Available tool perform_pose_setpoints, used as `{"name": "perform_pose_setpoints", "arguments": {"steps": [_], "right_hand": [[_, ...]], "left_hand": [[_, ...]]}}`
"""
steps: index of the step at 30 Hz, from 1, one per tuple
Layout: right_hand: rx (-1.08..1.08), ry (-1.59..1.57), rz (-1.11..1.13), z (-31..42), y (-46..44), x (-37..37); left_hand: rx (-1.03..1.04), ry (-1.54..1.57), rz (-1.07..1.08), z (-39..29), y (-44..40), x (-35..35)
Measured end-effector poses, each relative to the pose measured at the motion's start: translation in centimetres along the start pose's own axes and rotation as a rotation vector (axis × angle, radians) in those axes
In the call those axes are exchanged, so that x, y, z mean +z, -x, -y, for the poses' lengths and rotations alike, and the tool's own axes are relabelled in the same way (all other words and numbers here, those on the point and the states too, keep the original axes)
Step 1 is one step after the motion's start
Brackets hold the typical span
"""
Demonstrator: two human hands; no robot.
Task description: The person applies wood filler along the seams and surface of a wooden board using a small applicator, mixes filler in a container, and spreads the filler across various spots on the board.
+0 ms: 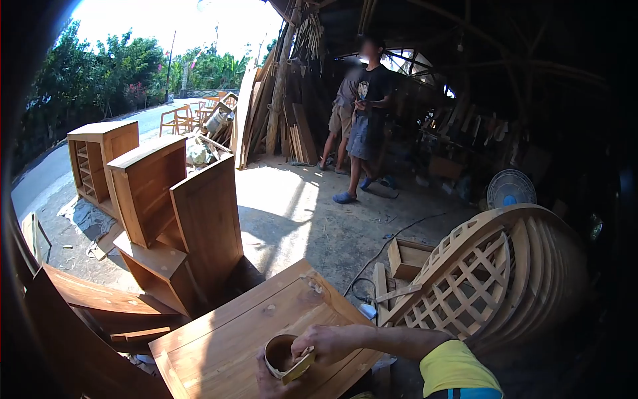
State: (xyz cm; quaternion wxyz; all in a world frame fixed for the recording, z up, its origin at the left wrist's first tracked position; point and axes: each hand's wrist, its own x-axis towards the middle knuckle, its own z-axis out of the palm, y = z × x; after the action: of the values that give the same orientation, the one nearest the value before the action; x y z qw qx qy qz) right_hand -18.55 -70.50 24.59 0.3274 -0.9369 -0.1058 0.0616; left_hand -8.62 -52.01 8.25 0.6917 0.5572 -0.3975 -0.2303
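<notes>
A round bowl (281,352) with brown contents stands tilted over the wooden panel (239,319) near the bottom centre. My left hand (269,380) is wrapped round the bowl's left and lower side. My right hand (327,344) is closed at the bowl's right rim, on a small flat yellowish tool (300,367) that dips over the edge. Pale patches mark the panel's surface, and sunlight falls on its left part.
Wooden cabinets (149,193) stand at the left. A curved lattice wooden piece (465,272), a fan (510,189), a small wooden box (407,258) and a cable (379,253) are at the right. Two people (369,120) stand at the back near leaning boards (249,110).
</notes>
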Motion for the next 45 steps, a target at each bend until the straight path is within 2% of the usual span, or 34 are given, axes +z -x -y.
{"name": "perform_pose_setpoints", "arguments": {"steps": [2,5,8,10,13,17,20,22,23,25,30,34,35,39,42,45], "right_hand": [[-0.004,-0.083,0.030,0.1,-0.4,0.3],[-0.074,-0.095,-0.074,0.2,-0.9,1.1],[-0.033,0.031,-0.140,0.2,-0.9,0.8],[0.097,0.208,-0.107,0.1,-0.1,0.0],[0.176,0.125,-0.030,-0.2,1.3,-0.2],[-0.043,-0.061,-0.065,0.0,1.0,0.1],[-0.131,-0.019,-0.046,0.8,-1.0,0.8],[-0.136,-0.024,-0.067,0.3,-1.7,1.0],[-0.096,0.014,-0.086,-0.6,-1.9,0.9],[0.002,0.114,-0.076,-1.4,-1.6,0.5],[0.076,0.017,-0.081,-1.1,1.3,-1.0],[0.040,-0.181,-0.087,0.3,0.8,-0.5],[-0.112,-0.102,-0.105,-0.1,0.3,0.2],[-0.185,-0.093,-0.119,0.0,-1.7,1.1],[-0.134,0.001,-0.198,-0.4,-1.8,1.0],[-0.057,0.096,-0.216,-2.4,-0.4,0.1]], "left_hand": [[-0.008,0.000,0.005,0.1,0.0,-0.1],[-0.017,0.008,0.016,0.1,0.1,-0.3],[-0.020,0.010,0.006,0.2,0.1,-0.2],[-0.021,0.012,-0.007,0.3,0.0,-0.2],[-0.035,0.002,-0.028,-0.1,0.0,-0.1],[-0.065,-0.025,-0.001,-1.2,-0.1,-0.5],[-0.067,0.067,0.049,-0.8,0.1,-0.8],[-0.046,0.131,0.053,-2.0,-0.1,-0.4],[-0.002,0.019,0.015,-1.6,-0.1,-0.2],[-0.005,-0.016,0.016,-1.8,0.0,-0.5],[-0.003,0.000,0.060,-2.1,-0.3,-0.8],[-0.030,-0.058,0.068,-3.2,-0.7,-0.8],[-0.032,-0.031,0.073,-3.2,-0.6,-0.8],[-0.070,0.080,0.060,-2.8,-0.3,-0.8],[-0.024,0.032,0.073,-1.1,-0.3,-0.9],[-0.021,0.013,0.063,-2.8,-0.3,-1.1]]}}
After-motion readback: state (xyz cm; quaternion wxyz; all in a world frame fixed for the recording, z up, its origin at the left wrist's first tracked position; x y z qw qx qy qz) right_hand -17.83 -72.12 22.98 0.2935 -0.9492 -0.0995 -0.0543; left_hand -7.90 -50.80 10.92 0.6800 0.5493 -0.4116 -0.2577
